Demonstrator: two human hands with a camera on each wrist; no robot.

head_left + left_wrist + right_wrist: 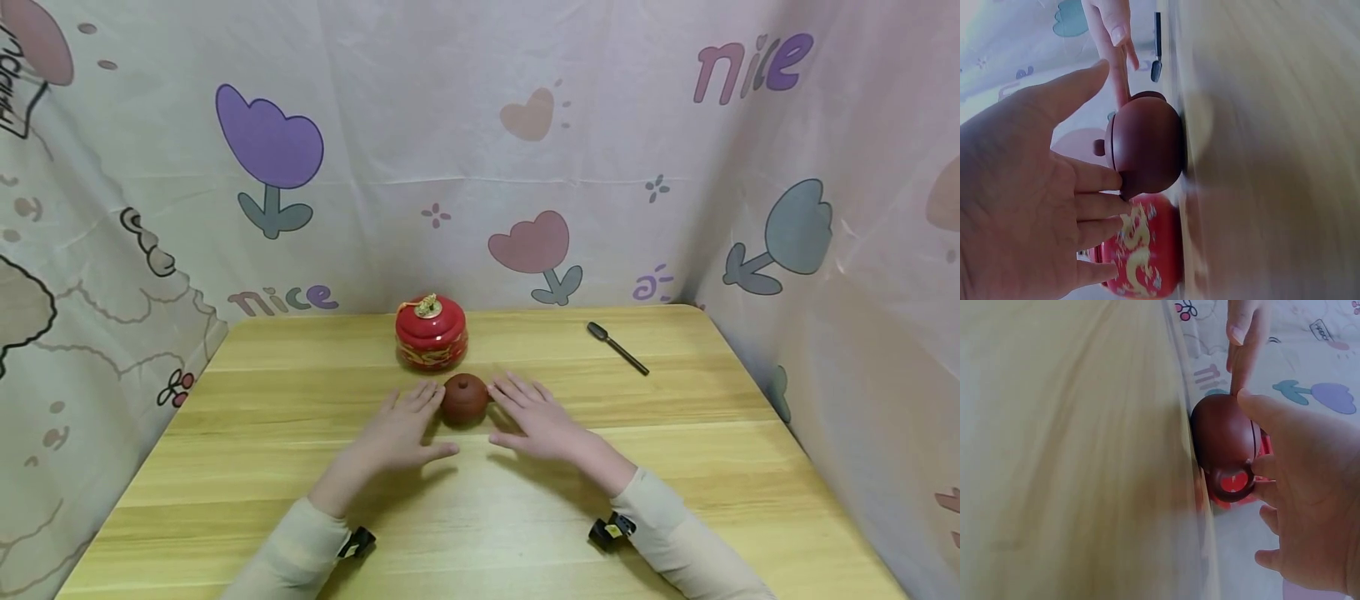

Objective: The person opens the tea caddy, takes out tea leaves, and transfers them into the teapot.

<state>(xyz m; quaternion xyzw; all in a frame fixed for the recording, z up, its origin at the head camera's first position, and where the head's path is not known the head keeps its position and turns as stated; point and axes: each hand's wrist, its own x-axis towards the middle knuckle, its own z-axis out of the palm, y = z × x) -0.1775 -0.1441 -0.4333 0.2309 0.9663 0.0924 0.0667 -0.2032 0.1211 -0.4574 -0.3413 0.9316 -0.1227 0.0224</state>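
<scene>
A small brown clay teapot point(465, 400) with a round knobbed lid stands upright on the wooden table. My left hand point(405, 429) is at its left side, fingers straight, fingertips right at the spout, which shows in the left wrist view. On the other side my right hand point(536, 421) reaches in with straight fingers, the tips at the ring-shaped handle point(1233, 485) seen in the right wrist view. Both thumbs point inward in front of the pot. Just behind the teapot sits a red lidded jar point(431, 333) with a gold dragon pattern.
A dark small scoop point(617, 348) lies on the table point(480, 525) at the back right. Printed cloth point(420, 125) with flowers and lettering hangs behind the table and along both sides. Each forearm wears a black wrist camera point(611, 532).
</scene>
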